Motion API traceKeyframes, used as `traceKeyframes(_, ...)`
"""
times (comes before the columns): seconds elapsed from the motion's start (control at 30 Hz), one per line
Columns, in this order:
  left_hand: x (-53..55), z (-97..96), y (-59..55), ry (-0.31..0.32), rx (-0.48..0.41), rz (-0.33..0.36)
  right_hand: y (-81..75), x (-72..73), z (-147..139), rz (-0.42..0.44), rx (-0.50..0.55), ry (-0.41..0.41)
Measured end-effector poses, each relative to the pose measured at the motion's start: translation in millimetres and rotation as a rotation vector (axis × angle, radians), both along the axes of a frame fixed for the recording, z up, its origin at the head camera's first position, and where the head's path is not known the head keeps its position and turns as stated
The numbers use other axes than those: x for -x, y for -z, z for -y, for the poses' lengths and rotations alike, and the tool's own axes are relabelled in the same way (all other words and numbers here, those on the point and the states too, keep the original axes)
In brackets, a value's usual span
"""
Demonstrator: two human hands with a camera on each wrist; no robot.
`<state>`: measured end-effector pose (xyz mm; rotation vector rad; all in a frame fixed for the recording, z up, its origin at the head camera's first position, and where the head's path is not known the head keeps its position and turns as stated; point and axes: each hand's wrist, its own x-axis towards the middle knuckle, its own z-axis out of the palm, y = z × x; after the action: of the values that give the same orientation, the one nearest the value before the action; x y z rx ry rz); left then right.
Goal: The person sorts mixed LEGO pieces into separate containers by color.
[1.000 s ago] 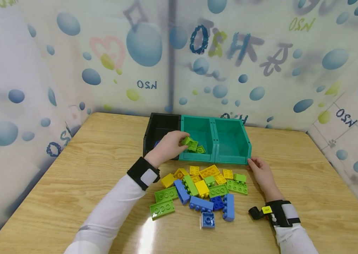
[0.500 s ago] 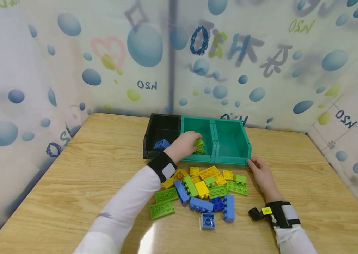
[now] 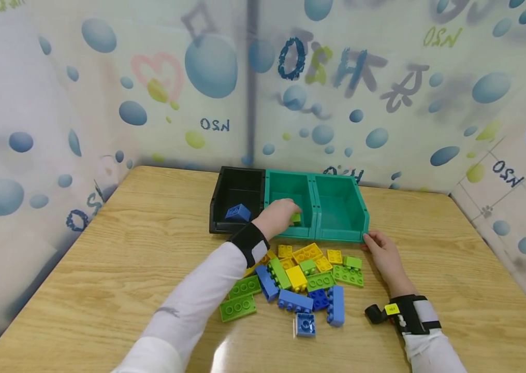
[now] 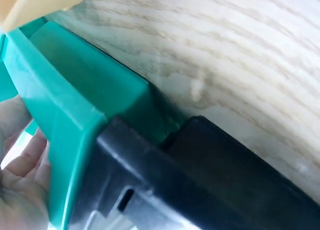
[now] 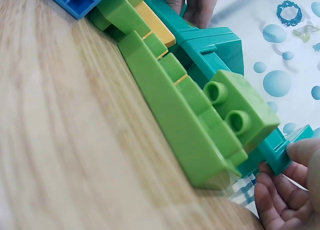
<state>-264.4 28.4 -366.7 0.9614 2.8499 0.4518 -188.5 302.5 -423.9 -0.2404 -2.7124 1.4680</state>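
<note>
My left hand [image 3: 278,216] reaches into the middle teal bin [image 3: 291,178], its fingers bent round a green toy building brick [image 3: 296,218]. In the left wrist view the fingers [image 4: 27,162] show beside the teal wall, which hides the brick. The right hand [image 3: 384,256] pinches the front right corner of the right teal bin [image 3: 339,191], thumb above and fingers below in the right wrist view. A blue brick [image 3: 238,212] lies in the black bin [image 3: 239,178] on the left.
Before the bins lies a loose pile of bricks: several green [image 3: 238,307], yellow [image 3: 296,277] and blue [image 3: 336,305]. A small blue brick [image 3: 306,325] is nearest the front. The patterned curtain [image 3: 216,67] hangs behind the table [image 3: 165,207].
The left hand has moved right and down within the middle bin with the green brick, uncovering the blue brick in the black bin. The right hand has stayed put.
</note>
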Motion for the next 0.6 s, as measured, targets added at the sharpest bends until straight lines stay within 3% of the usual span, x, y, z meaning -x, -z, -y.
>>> traceKeyframes(0.43,-2.8,-6.9,-1.7,0.025,0.161,-0.021,0.5,0.4,-0.2,0.005,0.013,0.004)
traceKeyframes(0.6,-4.2,-4.0,-5.6,0.017,0.119,0.008,0.2,0.8,-0.7,0.014,0.001,0.003)
